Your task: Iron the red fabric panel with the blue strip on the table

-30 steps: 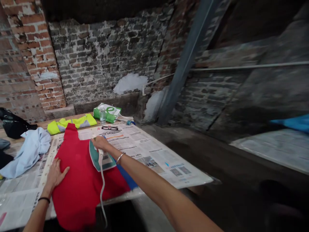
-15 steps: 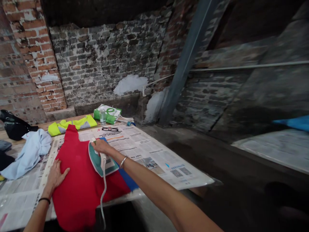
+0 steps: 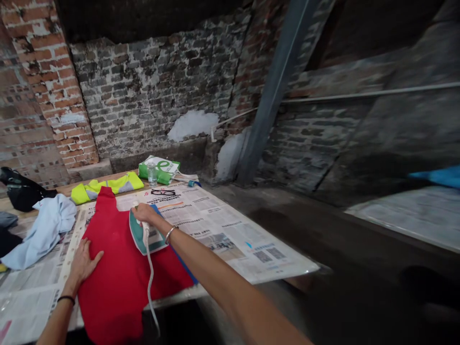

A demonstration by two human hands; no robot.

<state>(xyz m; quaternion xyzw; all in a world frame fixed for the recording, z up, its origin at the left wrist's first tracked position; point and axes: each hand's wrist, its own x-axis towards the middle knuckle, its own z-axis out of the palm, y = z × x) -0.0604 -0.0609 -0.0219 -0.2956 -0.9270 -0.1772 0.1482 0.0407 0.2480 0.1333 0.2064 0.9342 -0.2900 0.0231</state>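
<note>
1. heat is perhaps the chief risk: the iron [image 3: 138, 235], left too long in one spot, could scorch the red cloth [image 3: 115, 282], which lies spread on the newspaper-covered table [image 3: 247, 254].
2. left hand [image 3: 82, 262], fingers spread flat over the cloth's left edge, might get burned if the iron slid across.
3. right hand [image 3: 144, 214] is curled around the iron's handle; a loose grip could let it tip.
4. cord [image 3: 150, 278] runs past the table's near edge and might snag, jerking the iron.
5. count: two hands, one iron, one cord, one red cloth, one bottle [image 3: 152, 176], one pair of glasses [image 3: 163, 192], one yellow garment [image 3: 104, 186].
</note>
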